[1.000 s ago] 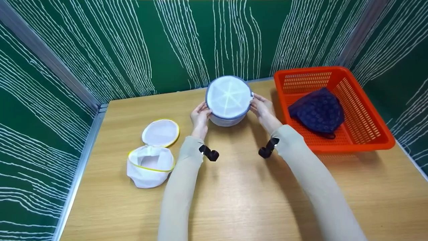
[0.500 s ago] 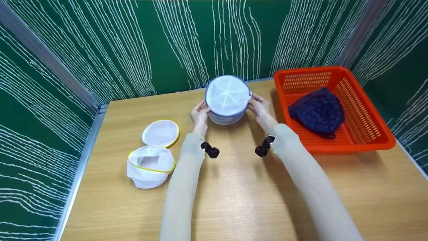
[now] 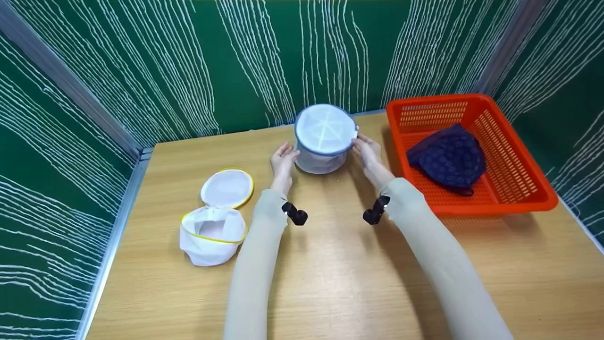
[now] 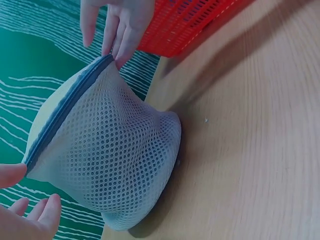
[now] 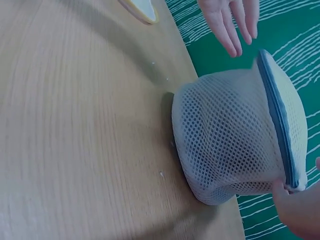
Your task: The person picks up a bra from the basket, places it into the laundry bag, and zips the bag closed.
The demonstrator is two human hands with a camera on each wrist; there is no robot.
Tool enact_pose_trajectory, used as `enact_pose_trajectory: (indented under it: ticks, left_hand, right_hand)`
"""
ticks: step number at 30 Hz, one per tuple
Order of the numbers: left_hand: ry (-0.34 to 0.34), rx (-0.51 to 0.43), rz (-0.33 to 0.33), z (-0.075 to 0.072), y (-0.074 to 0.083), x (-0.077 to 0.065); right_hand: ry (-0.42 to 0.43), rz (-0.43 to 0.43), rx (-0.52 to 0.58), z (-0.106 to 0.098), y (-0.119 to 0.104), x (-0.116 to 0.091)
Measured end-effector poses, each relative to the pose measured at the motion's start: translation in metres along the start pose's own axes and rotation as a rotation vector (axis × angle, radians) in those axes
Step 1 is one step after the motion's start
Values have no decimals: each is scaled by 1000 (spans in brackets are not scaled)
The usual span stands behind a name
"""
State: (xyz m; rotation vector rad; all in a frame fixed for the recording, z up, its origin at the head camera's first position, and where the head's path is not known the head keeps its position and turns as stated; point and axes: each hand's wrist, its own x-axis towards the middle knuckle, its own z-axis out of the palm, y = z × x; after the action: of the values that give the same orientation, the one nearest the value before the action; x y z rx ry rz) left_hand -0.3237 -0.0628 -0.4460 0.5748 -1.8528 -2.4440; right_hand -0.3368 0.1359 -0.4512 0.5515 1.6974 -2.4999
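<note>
A white mesh laundry bag (image 3: pixel 321 163), round with a blue zipped rim and lid, stands upright on the table at the back centre. My right hand (image 3: pixel 368 152) pinches its rim at the right, by the zip end; in the right wrist view that hand (image 5: pixel 300 212) shows only in part. At the bag's left my left hand (image 3: pixel 283 163) has relaxed fingers off the mesh, its thumb by the rim. The left fingers (image 5: pixel 232 22) hang apart from the bag in the right wrist view. What is inside the bag cannot be seen.
An orange plastic basket (image 3: pixel 476 208) at the right holds a dark blue mesh cloth item (image 3: pixel 448 156). To the left lies a white bag (image 3: pixel 207 252) with yellow trim, gaping, its round lid (image 3: pixel 227 186) folded back. Green walls with white lines enclose the wooden table (image 3: pixel 330 283).
The bag's top has tipped back a little and moved right, so more of its mesh side shows. My left fingers have loosened from the rim; the right hand keeps its pinch.
</note>
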Motion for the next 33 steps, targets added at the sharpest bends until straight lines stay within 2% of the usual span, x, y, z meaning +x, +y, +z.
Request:
enact_pose_trajectory:
  ticks: [6, 7, 10, 12, 14, 15, 20, 21, 22, 23, 25, 29, 30, 33]
  left_hand:
    - [15, -3, -1, -3, -3, -2]
    - [13, -21, 13, -6, -11, 8]
    - [24, -42, 24, -10, -11, 6]
    - [21, -43, 17, -14, -5, 0]
    - [34, -15, -12, -16, 12, -20]
    - [35, -26, -9, -23, -5, 5]
    - [61, -94, 1, -54, -77, 110]
    - [68, -100, 8, -57, -87, 124]
    - [70, -89, -3, -58, -78, 112]
    - [68, -74, -19, -57, -61, 89]
    - [48, -58, -21, -60, -47, 67]
    - [-13, -51, 42, -74, -38, 50]
    - [-27, -60, 70, -81, -49, 64]
    - [-58, -85, 98, -89, -36, 42]
  right_hand:
    - [20, -54, -21, -2, 3, -3]
    - [30, -64, -23, -2, 3, -3]
    - [74, -96, -68, -3, 3, -6]
    - [108, -110, -127, -4, 2, -9]
    - [139, -138, -178, -3, 1, -13]
    - [154, -155, -205, -3, 1, -15]
    - [198, -253, -313, 3, 0, -24]
    - [203, -269, -324, 5, 0, -26]
    - [203, -284, -322, 7, 0, -28]
    - [201, -301, -313, 10, 1, -30]
    - [195, -345, -289, 14, 2, -35]
    - [161, -434, -268, 23, 6, -44]
    - [152, -454, -266, 25, 7, -46]
    - [128, -495, -258, 31, 11, -53]
